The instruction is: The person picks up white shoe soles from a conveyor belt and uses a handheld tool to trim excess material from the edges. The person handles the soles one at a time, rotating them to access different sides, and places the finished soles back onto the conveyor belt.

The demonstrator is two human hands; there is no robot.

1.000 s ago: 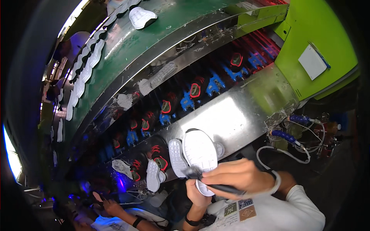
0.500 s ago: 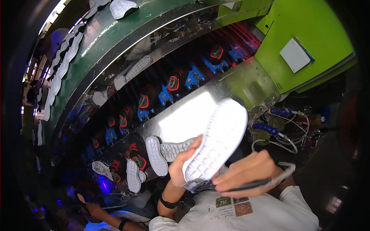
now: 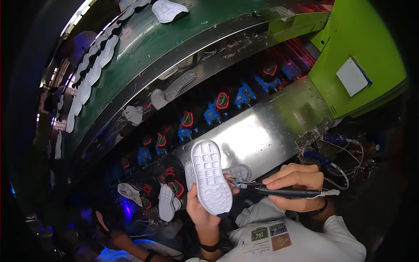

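A white shoe sole (image 3: pixel 211 179) stands nearly upright in my left hand (image 3: pixel 202 215), its blocky tread facing up toward me. The thumb lies along one edge and fingertips show at the other. My right hand (image 3: pixel 299 181) is closed around a slim black-handled brush (image 3: pixel 290 191). The brush's dark, messy tip reaches the sole's right edge beside my left fingertips; whether it touches the sole I cannot tell. Behind the held sole, another sole (image 3: pixel 239 171) lies on the metal ledge, partly covered.
Shoe uppers (image 3: pixel 222 101) and blue clamps (image 3: pixel 245 95) line the dark channel beyond the metal ledge (image 3: pixel 279 126). Several soles (image 3: pixel 92 74) rest on the green belt (image 3: pixel 126 48). A green cabinet (image 3: pixel 366 48) and blue hoses (image 3: pixel 315 156) are at right; a co-worker's arm (image 3: pixel 124 244) is at lower left.
My left hand has lowered the sole and turned it more upright. The brush has moved from the sole's lower end to its right edge. The surroundings have shifted rightward in view.
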